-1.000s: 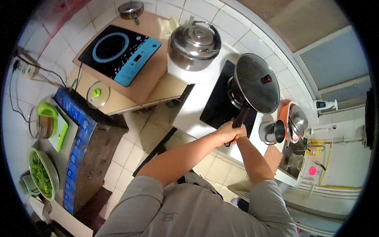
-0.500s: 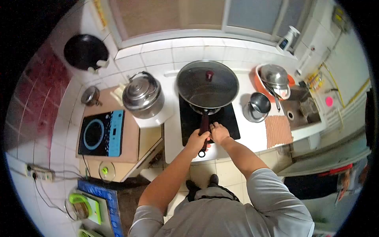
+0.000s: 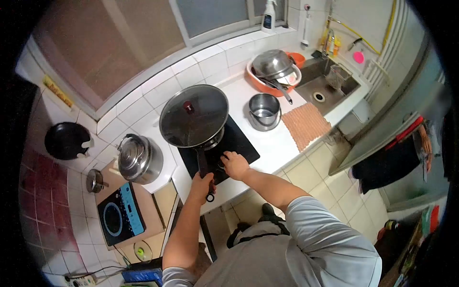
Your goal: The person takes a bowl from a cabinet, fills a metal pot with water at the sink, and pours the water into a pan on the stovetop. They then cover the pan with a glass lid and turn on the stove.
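A wok with a dark glass lid [image 3: 193, 116] sits on the burner of the black gas stove [image 3: 239, 148]. Its dark handle [image 3: 202, 163] points toward me, and my left hand [image 3: 202, 185] is wrapped round the handle's lower part. Just right of the handle, my right hand [image 3: 234, 165] is at the front of the stove, with its fingers on a small knob [image 3: 221, 164] that they partly cover. A red-brown knob [image 3: 189, 107] tops the lid.
Left of the wok stand a steel kettle [image 3: 139, 159] and an induction cooker [image 3: 121, 214]. To the right are steel pots [image 3: 264, 112], an orange basin [image 3: 262, 85] with a metal bowl, a ribbed mat [image 3: 306, 125] and the sink [image 3: 330, 91].
The view has swung toward the sink. My right hand has left the handle area, where both hands were together, and is now at the stove front. My left hand remains on the handle.
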Tool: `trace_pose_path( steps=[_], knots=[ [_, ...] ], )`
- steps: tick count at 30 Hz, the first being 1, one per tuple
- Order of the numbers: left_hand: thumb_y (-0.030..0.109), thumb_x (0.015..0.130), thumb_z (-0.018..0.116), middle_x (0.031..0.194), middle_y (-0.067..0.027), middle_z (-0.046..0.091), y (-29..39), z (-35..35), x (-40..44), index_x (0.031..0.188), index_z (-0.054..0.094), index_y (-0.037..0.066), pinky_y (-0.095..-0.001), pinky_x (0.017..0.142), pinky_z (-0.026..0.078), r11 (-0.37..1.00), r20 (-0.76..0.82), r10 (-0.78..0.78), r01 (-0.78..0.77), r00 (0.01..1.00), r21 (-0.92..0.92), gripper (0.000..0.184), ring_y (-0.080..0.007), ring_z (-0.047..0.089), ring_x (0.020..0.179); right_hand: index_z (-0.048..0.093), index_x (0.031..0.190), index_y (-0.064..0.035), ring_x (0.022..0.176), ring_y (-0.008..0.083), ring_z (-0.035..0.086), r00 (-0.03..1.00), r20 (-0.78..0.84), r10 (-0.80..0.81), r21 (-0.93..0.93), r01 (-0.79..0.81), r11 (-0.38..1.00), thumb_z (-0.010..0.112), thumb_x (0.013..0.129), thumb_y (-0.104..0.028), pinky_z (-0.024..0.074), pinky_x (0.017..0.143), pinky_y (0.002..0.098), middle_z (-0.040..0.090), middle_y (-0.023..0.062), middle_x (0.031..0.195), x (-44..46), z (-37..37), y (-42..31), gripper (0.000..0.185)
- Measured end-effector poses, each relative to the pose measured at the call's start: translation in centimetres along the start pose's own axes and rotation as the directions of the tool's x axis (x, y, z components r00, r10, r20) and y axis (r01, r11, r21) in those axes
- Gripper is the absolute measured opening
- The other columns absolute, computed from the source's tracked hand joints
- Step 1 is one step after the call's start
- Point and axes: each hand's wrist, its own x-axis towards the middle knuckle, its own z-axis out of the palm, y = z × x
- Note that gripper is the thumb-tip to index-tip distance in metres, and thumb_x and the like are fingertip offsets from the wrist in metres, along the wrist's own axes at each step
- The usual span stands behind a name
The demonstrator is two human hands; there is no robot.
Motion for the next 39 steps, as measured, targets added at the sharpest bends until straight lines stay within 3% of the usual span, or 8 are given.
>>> trace_pose_path(
  steps=[8,15,18,21,23,30,33,39],
  knots=[
    [0.016,0.089,0.056,0.096,-0.0088,0.056,0.6,0.3,-0.5,0.123,0.040,0.002,-0.0285,0.068,0.048,0.991,-0.111,0.129,-0.131,0.985,-0.014,0.040,-0.0166,0.056,0.079,0.055,0.116,0.0005,0.110,0.0346,0.048,0.974,-0.204,0.093,0.231,-0.045,0.972,0.058,0.080,-0.014,0.0411,0.094,0.0389,0.049,0.0188,0.123,-7.9,0.2,3.0,0.039],
    [0.006,0.084,0.055,0.109,-0.0142,0.055,1.7,1.1,-0.6,0.133,0.033,-0.003,-0.0293,0.078,0.046,0.890,-0.124,0.253,-0.181,0.960,0.418,0.054,-0.0188,0.056,0.087,0.054,0.119,-0.0031,0.113,0.0329,0.047,0.931,-0.187,0.313,0.247,-0.264,0.932,0.056,0.078,-0.010,0.0394,0.098,0.0386,0.049,0.0179,0.124,-16.4,-0.1,10.9,0.041],
    [0.007,0.082,0.058,0.118,-0.0197,0.050,1.9,1.1,-0.6,0.132,0.035,-0.003,-0.0334,0.087,0.043,0.733,-0.136,0.390,-0.217,0.911,0.645,0.055,-0.0267,0.055,0.100,0.054,0.118,-0.0024,0.113,0.0330,0.047,0.907,-0.195,0.374,0.299,-0.308,0.903,0.056,0.079,-0.009,0.0407,0.096,0.0386,0.050,0.0183,0.123,-17.3,-0.8,13.3,0.040],
    [0.006,0.076,0.062,0.129,-0.0260,0.041,1.4,1.4,-0.7,0.127,0.041,-0.003,-0.0411,0.102,0.032,0.352,-0.035,0.684,-0.287,0.729,0.891,0.056,-0.0394,0.040,0.120,0.056,0.114,0.0004,0.108,0.0359,0.050,0.875,-0.265,0.406,0.424,-0.272,0.864,0.056,0.081,-0.011,0.0413,0.094,0.0405,0.053,0.0213,0.116,-17.1,-1.1,16.7,0.034],
    [0.003,0.075,0.062,0.123,-0.0235,0.047,3.4,5.1,-2.6,0.122,0.045,-0.003,-0.0402,0.102,0.032,0.281,-0.012,0.803,-0.360,0.595,0.890,0.051,-0.0386,0.043,0.118,0.056,0.113,0.0011,0.105,0.0375,0.052,0.874,-0.276,0.399,0.514,-0.216,0.830,0.057,0.081,-0.009,0.0422,0.093,0.0411,0.055,0.0227,0.112,-16.4,-0.1,19.6,0.034],
    [0.005,0.077,0.064,0.108,-0.0173,0.057,-0.4,19.2,-0.6,0.111,0.056,-0.001,-0.0341,0.084,0.046,0.560,0.121,0.553,-0.475,0.825,0.679,0.036,-0.0273,0.057,0.095,0.056,0.110,0.0023,0.071,0.0246,0.056,0.819,-0.312,0.482,0.666,-0.173,0.725,0.052,0.084,-0.004,0.0457,0.066,0.0319,0.058,0.0151,0.082,-14.5,-4.8,27.6,0.026],
    [0.013,0.081,0.060,0.116,-0.0197,0.053,-2.3,24.7,0.5,0.119,0.050,-0.001,-0.0373,0.093,0.043,0.603,0.191,0.312,-0.349,0.931,0.717,0.041,-0.0321,0.054,0.107,0.057,0.109,0.0031,0.082,0.0295,0.057,0.851,-0.283,0.443,0.594,-0.207,0.777,0.052,0.084,-0.006,0.0452,0.074,0.0358,0.059,0.0184,0.093,-13.9,-5.4,32.4,0.026],
    [0.013,0.081,0.059,0.128,-0.0220,0.044,-4.7,33.3,6.0,0.126,0.042,-0.002,-0.0384,0.102,0.034,0.367,0.431,0.269,-0.506,0.861,0.781,0.050,-0.0353,0.042,0.120,0.057,0.111,0.0034,0.115,0.0369,0.045,0.821,-0.290,0.492,0.432,-0.346,0.833,0.055,0.085,-0.013,0.0364,0.097,0.0410,0.047,0.0236,0.125,-14.6,-8.2,38.2,0.031]
  ],
)
